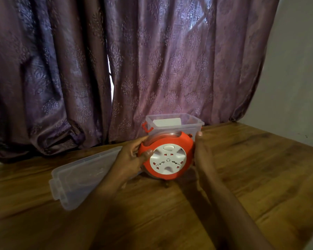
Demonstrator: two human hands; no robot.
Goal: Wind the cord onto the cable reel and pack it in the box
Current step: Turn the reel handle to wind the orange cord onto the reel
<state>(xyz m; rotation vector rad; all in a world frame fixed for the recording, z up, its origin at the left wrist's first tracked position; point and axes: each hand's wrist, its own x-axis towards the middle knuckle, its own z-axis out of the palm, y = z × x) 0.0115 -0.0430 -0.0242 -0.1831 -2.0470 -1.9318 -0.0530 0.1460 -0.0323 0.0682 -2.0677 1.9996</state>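
Gripped cable reel (167,156) upright between left hand (132,157) and right hand (201,156), flat face toward camera; sat just in front of open box (193,123), both hands equally near.

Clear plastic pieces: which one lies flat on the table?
The lid, left of the reel. The box stands upright and open behind the reel.
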